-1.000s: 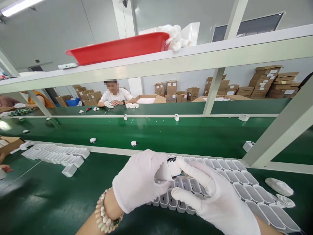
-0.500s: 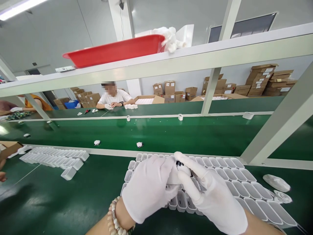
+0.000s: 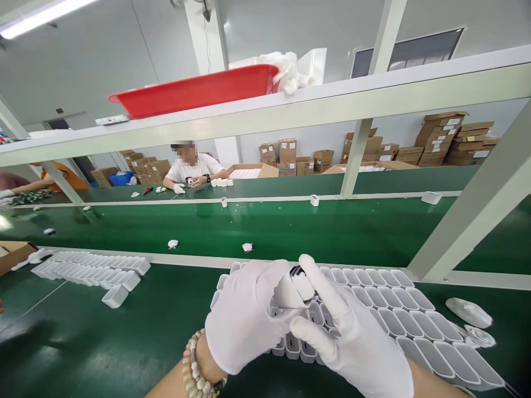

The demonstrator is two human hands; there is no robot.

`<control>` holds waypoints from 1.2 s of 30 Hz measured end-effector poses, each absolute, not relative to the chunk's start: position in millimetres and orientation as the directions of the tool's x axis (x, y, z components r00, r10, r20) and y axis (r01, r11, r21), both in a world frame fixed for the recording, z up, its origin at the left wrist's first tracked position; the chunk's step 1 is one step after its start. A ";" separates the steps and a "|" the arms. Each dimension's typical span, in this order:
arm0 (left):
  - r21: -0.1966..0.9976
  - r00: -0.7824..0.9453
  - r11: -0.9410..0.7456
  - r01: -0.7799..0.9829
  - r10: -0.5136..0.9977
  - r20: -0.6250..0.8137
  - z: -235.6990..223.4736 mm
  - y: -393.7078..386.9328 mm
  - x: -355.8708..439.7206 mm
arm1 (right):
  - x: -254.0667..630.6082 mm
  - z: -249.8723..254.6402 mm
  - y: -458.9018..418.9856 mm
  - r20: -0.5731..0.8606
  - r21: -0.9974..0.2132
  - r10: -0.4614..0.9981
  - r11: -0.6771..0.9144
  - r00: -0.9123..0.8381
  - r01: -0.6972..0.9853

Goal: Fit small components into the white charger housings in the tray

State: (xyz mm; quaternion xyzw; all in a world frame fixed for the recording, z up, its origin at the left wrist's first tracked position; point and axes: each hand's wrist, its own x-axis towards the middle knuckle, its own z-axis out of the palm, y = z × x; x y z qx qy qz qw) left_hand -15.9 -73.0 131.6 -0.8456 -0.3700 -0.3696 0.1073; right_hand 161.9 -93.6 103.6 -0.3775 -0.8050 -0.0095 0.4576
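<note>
Both of my hands wear white gloves. My left hand is closed around a small white plastic case, tilted with its mouth toward the right. At that mouth sits a part with a white pad and black edges; how deep it goes in is hidden. My right hand is beside it, index finger along the part's right edge, thumb lower and apart from it, the two spread. Below both hands stand rows of open white cases on the green bench, partly covered by the hands.
More white cases stand at the left. Similar white-padded parts lie on the green belt beyond. A slanted post rises at the right near a plastic bag. Overhead, a shelf holds a red tray. A co-worker sits opposite.
My right thumb has moved down and away from the padded part, widening the gap to the index finger. The part at the case mouth shows more. Items on the belt have shifted right.
</note>
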 end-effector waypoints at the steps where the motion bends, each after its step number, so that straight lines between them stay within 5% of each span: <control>1: 0.093 0.455 -0.708 0.700 0.542 0.707 131.1 -73.4 -15.9 | 160.6 101.8 -94.0 0.738 -0.331 0.604 0.712 -0.301 0.619; 13: 0.117 0.442 -0.740 0.662 0.512 0.737 123.0 -73.9 -13.7 | 155.0 97.7 -95.6 0.684 -0.365 0.649 0.700 -0.333 0.614; 21: 0.739 0.300 -0.622 0.259 0.779 0.551 114.8 -60.5 1.7 | 164.1 104.3 -88.8 0.689 -0.183 0.630 0.630 -0.358 0.755; 28: 0.863 0.386 -0.504 0.045 0.805 0.450 114.5 -60.4 10.8 | 165.6 113.7 -88.2 0.679 -0.279 0.673 0.606 -0.293 0.745; 31: 0.818 0.384 -0.568 0.095 0.779 0.496 106.8 -58.6 3.9 | 166.3 114.4 -89.3 0.663 -0.330 0.694 0.608 -0.281 0.722; 36: 0.639 0.270 -0.503 0.582 0.861 0.432 99.3 -58.1 -54.6 | 186.2 115.5 -63.4 0.367 -0.537 0.916 0.350 -0.161 0.768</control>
